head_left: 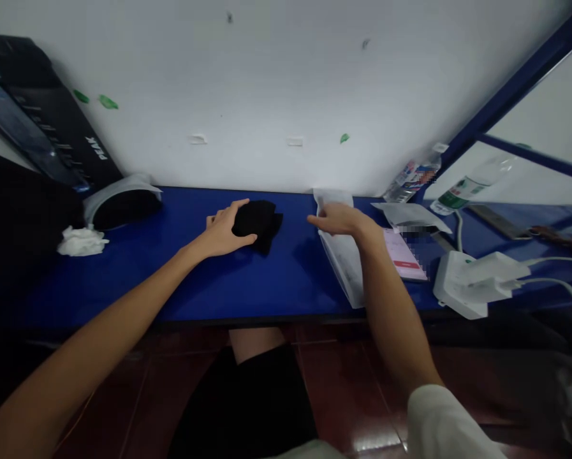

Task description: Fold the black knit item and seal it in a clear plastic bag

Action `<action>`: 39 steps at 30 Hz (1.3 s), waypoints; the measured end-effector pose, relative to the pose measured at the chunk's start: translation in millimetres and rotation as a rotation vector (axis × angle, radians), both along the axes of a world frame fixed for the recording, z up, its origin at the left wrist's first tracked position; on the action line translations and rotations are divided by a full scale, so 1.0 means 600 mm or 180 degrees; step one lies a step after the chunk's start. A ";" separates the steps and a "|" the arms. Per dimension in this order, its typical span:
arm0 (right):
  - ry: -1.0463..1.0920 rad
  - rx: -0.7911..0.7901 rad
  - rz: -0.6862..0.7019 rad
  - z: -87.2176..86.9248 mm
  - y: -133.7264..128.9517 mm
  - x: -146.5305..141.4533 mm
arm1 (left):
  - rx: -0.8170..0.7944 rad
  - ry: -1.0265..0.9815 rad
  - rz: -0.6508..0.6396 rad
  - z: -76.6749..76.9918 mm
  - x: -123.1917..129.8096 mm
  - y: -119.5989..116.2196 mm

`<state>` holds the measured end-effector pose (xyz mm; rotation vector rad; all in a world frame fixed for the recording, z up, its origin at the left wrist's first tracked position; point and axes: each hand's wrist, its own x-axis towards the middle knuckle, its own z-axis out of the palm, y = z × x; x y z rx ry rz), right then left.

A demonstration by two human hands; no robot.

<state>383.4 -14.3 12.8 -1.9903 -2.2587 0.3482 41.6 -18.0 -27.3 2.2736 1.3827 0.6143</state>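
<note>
From where I operate, the broadest thing in my view is the blue desk [286, 280], running left to right below the white wall. The largest item near my hands is the translucent bag [343, 255], its long axis running from the far side toward the near edge and slanting a little right as it comes closer. The pink-screened phone [403, 252] lies to its right.

My right hand [338, 218] is over the far half of that bag, bent at the wrist, one digit reaching left. It looks partly open, but the other fingers are mostly hidden; I cannot tell whether they pinch the plastic or merely rest there.

My left hand [222, 229] makes a wide, sideways C, opening right, fingers on the far side and thumb on the near side. In that opening sits the black cloth [257, 220], a compact folded bundle with looser ends toward the right. I see contact at its left side, but cannot tell how firmly it is held.

The relation I judge to matter most: the cloth lies directly right of the left palm, and the bag lies farther right, under the right hand. The left hand is clearly nearer the cloth — bare blue surface separates the bundle from the bag.
</note>
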 end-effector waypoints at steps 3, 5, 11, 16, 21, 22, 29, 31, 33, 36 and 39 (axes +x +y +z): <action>-0.0031 -0.1170 0.0254 -0.010 0.000 0.019 | 0.0061 -0.0001 -0.0329 0.006 0.004 -0.007; 0.0070 -0.1401 0.0329 -0.011 -0.004 0.010 | 0.0111 0.0068 -0.0517 0.007 0.004 -0.008; 0.0896 -0.0545 0.0247 0.011 -0.021 -0.045 | 0.0094 0.0301 -0.1078 0.014 -0.010 -0.003; 0.1657 0.1070 -0.0143 0.002 -0.018 -0.079 | -0.0056 -0.0039 -0.1890 0.014 0.002 -0.008; 0.2276 0.1561 -0.0002 -0.024 -0.011 -0.111 | -0.0066 0.0229 -0.2272 0.009 0.029 -0.033; 0.2405 0.1511 0.0127 -0.028 -0.010 -0.116 | -0.0078 0.0241 -0.2287 0.010 0.032 -0.038; 0.2650 0.1666 0.1194 -0.042 -0.027 -0.139 | 0.1154 -0.0452 -0.1484 0.027 0.035 -0.060; 0.2383 0.1890 0.1368 -0.045 -0.034 -0.147 | 0.1663 -0.0509 -0.0868 0.028 0.031 -0.054; 0.2244 0.1985 0.1468 -0.048 -0.040 -0.154 | 0.1948 -0.0355 -0.0433 0.025 0.025 -0.044; 0.2276 0.2082 0.1512 -0.052 -0.041 -0.159 | 0.2023 -0.0062 -0.0397 0.020 0.016 -0.032; 0.2362 0.2268 0.1558 -0.054 -0.038 -0.159 | 0.2069 0.0012 -0.0618 0.019 0.015 -0.032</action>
